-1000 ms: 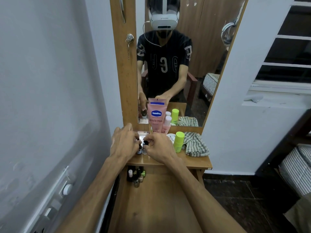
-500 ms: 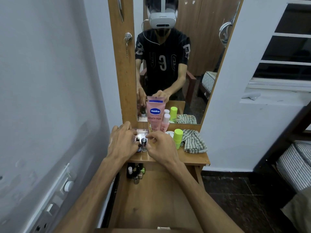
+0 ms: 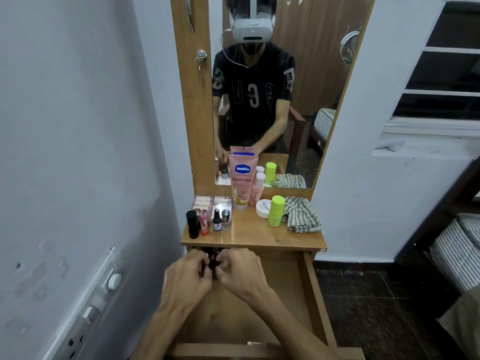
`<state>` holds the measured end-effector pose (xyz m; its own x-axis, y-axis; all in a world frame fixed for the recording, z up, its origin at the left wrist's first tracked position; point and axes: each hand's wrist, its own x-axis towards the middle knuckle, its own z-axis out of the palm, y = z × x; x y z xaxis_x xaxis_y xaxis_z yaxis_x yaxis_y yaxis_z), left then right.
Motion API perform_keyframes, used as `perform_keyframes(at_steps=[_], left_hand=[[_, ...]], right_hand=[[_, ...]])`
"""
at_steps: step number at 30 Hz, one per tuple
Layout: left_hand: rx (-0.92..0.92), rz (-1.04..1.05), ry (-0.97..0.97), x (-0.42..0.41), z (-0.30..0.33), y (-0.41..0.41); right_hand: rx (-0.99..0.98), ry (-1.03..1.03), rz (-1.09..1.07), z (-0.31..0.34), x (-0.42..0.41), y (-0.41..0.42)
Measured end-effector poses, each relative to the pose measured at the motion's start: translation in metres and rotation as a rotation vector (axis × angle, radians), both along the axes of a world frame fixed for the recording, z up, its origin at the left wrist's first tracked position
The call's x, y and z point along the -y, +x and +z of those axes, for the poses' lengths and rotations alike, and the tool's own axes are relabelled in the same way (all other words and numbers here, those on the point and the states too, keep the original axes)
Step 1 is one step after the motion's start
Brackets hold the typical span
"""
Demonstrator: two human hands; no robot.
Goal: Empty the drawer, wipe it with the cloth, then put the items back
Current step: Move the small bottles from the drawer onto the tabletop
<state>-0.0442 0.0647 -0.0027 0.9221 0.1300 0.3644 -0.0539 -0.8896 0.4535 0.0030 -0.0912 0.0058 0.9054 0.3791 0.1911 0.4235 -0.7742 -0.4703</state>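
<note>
The wooden drawer point(image 3: 313, 294) stands pulled out under the dresser top point(image 3: 249, 237). My left hand point(image 3: 188, 275) and my right hand point(image 3: 241, 274) are down at the drawer's back left corner, fingers curled around small dark bottles point(image 3: 213, 266) that they mostly hide. On the top's left stand a black tube point(image 3: 192, 224), a pink stick point(image 3: 204, 222) and two little bottles point(image 3: 221, 220). A pink Vaseline tube point(image 3: 242, 181), a white jar point(image 3: 262, 208) and a lime bottle point(image 3: 275, 210) stand further right. The striped cloth point(image 3: 301, 214) lies crumpled at the right edge.
A mirror point(image 3: 265, 94) rises behind the top and reflects me. The white wall point(image 3: 78, 152) with a switch panel point(image 3: 104, 289) runs close along the left. A striped mattress point(image 3: 459, 250) sits at the right over dark floor.
Both hands left the small bottles on the dresser top and dropped into the drawer's back left corner. The bottles they set down now stand in a row on the top.
</note>
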Motion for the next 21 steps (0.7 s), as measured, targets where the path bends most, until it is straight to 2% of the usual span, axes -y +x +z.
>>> perform_keyframes(at_steps=[10,21], left_hand=[[-0.235,0.058,0.155,-0.002,-0.008,0.022],[-0.229,0.07,0.11,-0.004,-0.014,0.024]], right_hand=[[0.013,-0.159,0.093,-0.011,-0.023,0.003],[-0.037,-0.184,0.104,-0.015,-0.021,0.005]])
